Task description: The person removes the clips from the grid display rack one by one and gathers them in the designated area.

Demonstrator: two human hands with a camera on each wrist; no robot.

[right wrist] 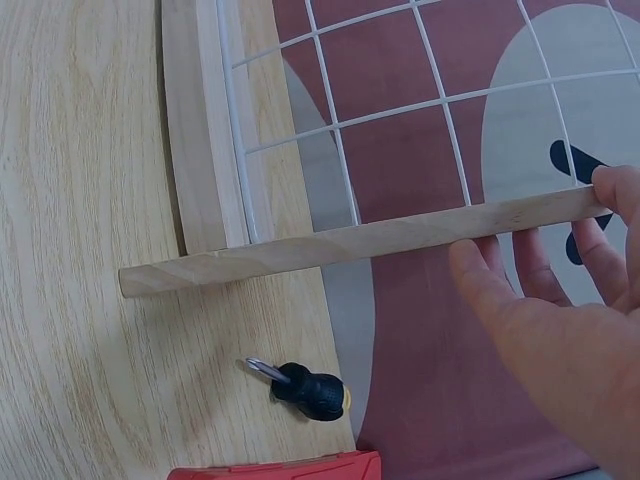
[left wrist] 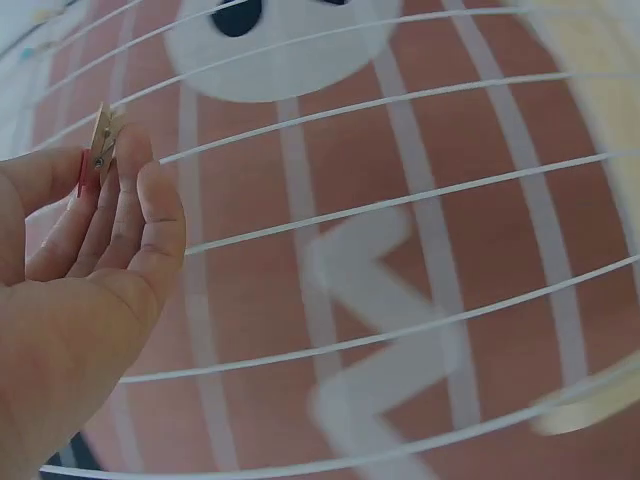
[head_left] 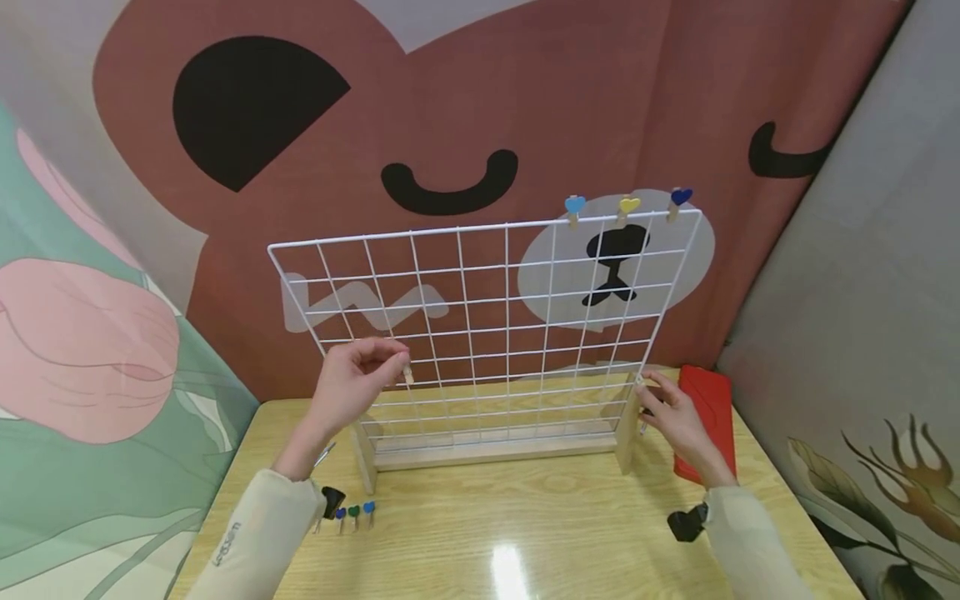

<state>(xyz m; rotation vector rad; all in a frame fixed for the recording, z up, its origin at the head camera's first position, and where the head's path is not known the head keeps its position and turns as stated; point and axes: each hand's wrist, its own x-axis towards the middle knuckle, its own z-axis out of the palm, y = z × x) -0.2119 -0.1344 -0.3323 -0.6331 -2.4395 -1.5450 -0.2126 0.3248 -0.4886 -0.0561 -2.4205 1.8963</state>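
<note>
1. Left hand [head_left: 351,387] pinches a wooden clothespin [left wrist: 103,140] in front of the wire grid's [head_left: 459,230] left half; contact unclear.
2. Judgement: pinch square and light, else the clothespin may twist out.
3. Right hand [head_left: 670,408] grips the wooden post [right wrist: 300,250]; firm hold should limit rocking.
4. Loose pegs [head_left: 355,512] lie on table, left; screwdriver [right wrist: 315,392] near post: avoid knocking.

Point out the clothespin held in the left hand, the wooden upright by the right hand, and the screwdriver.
Clothespin [left wrist: 103,140]: left wrist view, on its wooden body.
Wooden upright [right wrist: 350,242]: right wrist view, on its visible middle.
Screwdriver [right wrist: 313,394]: right wrist view, on its black handle.
</note>
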